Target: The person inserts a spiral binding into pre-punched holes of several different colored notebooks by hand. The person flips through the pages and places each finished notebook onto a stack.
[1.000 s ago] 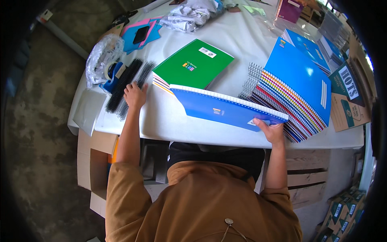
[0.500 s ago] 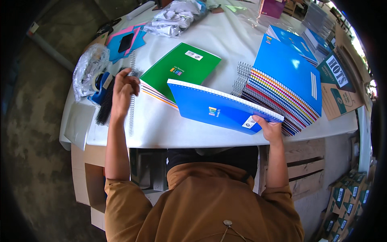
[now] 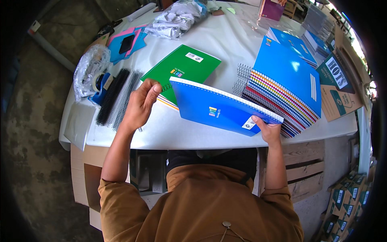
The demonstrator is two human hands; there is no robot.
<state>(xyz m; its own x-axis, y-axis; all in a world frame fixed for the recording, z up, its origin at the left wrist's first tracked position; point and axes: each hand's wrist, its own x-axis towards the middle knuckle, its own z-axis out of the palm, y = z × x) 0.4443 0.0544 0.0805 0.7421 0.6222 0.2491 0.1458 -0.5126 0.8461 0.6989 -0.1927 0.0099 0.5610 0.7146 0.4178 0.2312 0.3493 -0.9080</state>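
And here's the right hand (image 3: 271, 131) clamping the blue pad (image 3: 193, 104) by its right end, thumb flat on the cover, fingers hidden behind. The pad tilts up above the table (image 3: 177, 138), its punched edge on top. Printing next: a small multicoloured emblem (image 3: 212, 111) sits mid-cover, and a white label (image 3: 248, 122) lies just beside the thumb, its print too small to read. Over to the left hand (image 3: 141, 103), thumb and forefinger pinching a dark coil (image 3: 166, 86), which pokes out near the pad's upper left corner; whether they touch, one cannot tell. Beyond the pad lies the green notebook (image 3: 189, 66), showing a barcode label (image 3: 194, 57). Right of the pad rises a notebook stack (image 3: 290, 72); farther right stands a carton (image 3: 342, 96) with bold lettering. Loose coils (image 3: 128, 94) lie left of the pad.
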